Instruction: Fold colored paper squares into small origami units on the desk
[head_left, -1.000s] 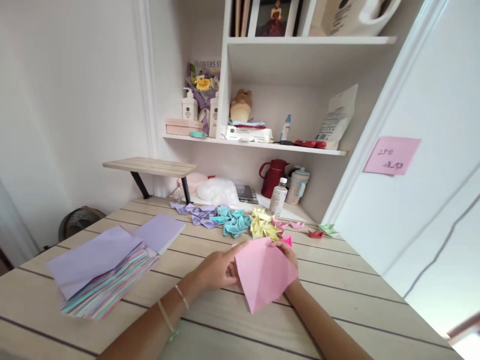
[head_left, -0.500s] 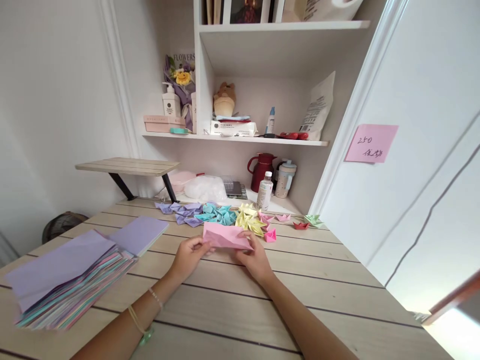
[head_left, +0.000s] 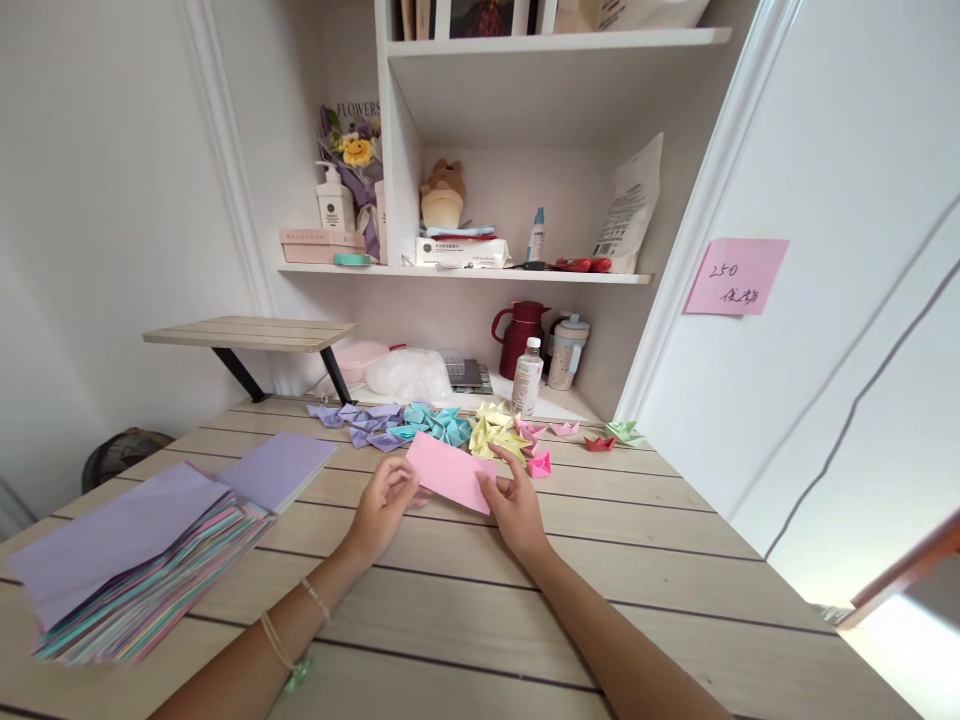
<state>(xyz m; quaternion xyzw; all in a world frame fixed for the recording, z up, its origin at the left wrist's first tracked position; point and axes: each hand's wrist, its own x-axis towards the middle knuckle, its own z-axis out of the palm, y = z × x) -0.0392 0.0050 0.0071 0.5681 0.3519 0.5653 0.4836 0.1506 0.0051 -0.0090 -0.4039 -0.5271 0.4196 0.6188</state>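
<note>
A pink sheet of paper (head_left: 451, 472) is held up over the table between my two hands, tilted down to the right. My left hand (head_left: 385, 503) pinches its left end with thumb and fingers. At the right end, my right hand (head_left: 516, 505) grips it, thumb on the near face and index finger raised along the edge. Just beyond lie folded paper boats in groups: purple (head_left: 371, 425), teal (head_left: 435, 425), yellow (head_left: 495, 432) and pink (head_left: 529, 432). A bright pink folded piece (head_left: 540, 465) sits close to my right hand.
On the left lies a stack of coloured paper (head_left: 150, 560), with a purple pad (head_left: 281, 470) behind it. A small raised stand (head_left: 251, 335) is at the back left. A bottle (head_left: 528, 380) stands behind the boats, near a red jug (head_left: 519, 340). Red (head_left: 600, 444) and green (head_left: 624, 431) boats lie at right.
The pink paper has turned from a nearly level, creased-looking strip to a flat face tilted down to the right. My right thumb now lies on its near face.
</note>
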